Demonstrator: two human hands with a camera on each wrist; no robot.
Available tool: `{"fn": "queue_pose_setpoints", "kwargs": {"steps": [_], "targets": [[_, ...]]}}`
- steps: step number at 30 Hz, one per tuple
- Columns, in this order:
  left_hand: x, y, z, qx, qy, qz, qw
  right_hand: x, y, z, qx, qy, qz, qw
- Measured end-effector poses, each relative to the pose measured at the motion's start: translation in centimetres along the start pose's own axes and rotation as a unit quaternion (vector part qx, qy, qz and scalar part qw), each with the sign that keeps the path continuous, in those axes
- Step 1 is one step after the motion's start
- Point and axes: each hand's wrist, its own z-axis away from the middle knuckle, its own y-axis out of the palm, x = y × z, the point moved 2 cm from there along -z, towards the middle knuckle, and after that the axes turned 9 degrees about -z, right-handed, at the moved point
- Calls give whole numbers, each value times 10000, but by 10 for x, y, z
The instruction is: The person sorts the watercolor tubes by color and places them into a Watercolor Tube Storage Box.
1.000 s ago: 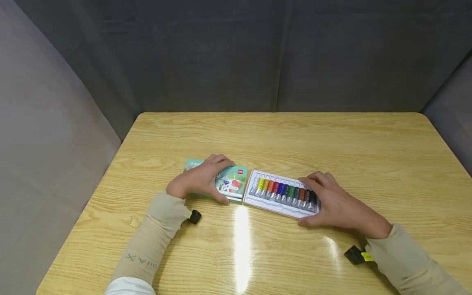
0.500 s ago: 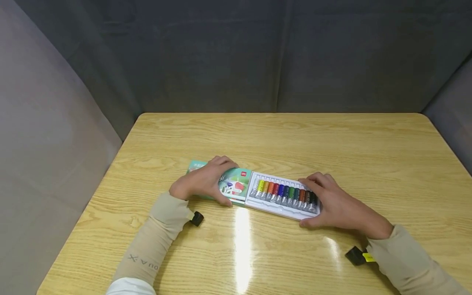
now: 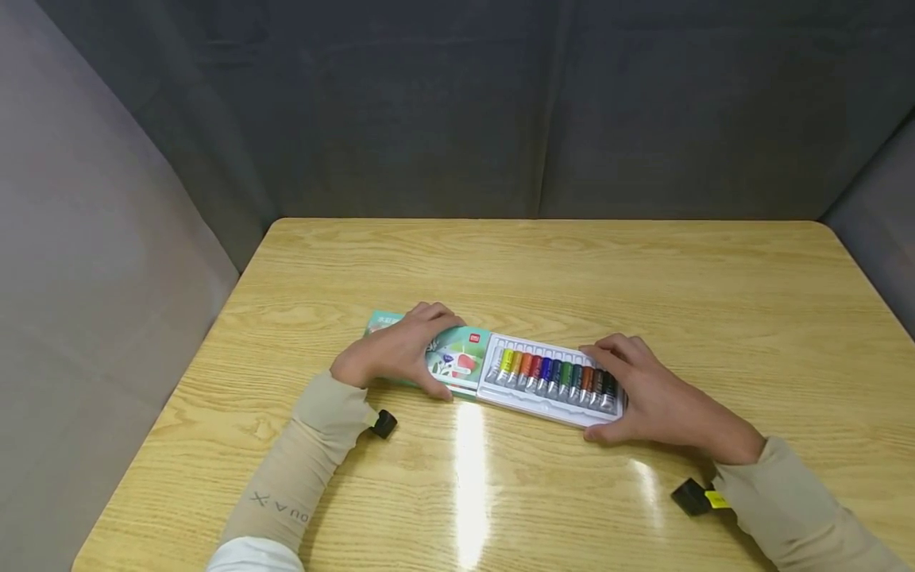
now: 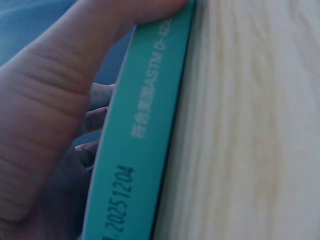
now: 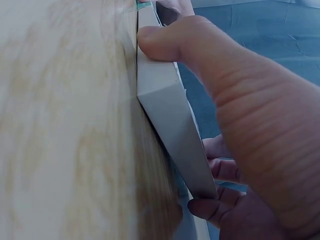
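A green paint box sleeve (image 3: 457, 357) with printed flowers lies on the table, left of centre. Across it my left hand (image 3: 400, 349) grips, thumb on the near edge and fingers over the far edge. The left wrist view shows the thumb against the sleeve's teal side (image 4: 135, 135). Against the sleeve's right end sits a white tray (image 3: 532, 403) holding a row of coloured paint tubes (image 3: 556, 377). My right hand (image 3: 646, 397) holds the tray's right end between thumb and fingers. In the right wrist view, the thumb presses the tray's white side (image 5: 160, 80).
The wooden table (image 3: 572, 278) carries the box and tray near its middle. A dark cloth (image 3: 429, 111) hangs behind its far edge, and a grey cloth (image 3: 100, 286) stands on the left. Small black wrist cameras (image 3: 692, 497) sit by both wrists.
My left hand has shifted slightly right with the green sleeve, and the small gap between sleeve and tray has closed. The right hand and tray have barely moved.
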Motion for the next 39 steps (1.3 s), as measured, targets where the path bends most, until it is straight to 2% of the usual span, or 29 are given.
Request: {"fn": "queue_pose_setpoints", "kwargs": {"steps": [8, 22, 29, 39], "targets": [[-2, 2, 0, 12, 9, 29, 10000, -1, -1, 0, 19, -14, -50, 10000], [-17, 5, -3, 18, 182, 223, 9996, -1, 0, 0, 82, -53, -73, 9999], [-24, 6, -5, -20, 214, 156, 9996, 0, -1, 2, 114, 0, -92, 9999], [-38, 12, -14, -30, 341, 151, 9993, 4, 0, 1, 112, -25, -150, 9998]]}}
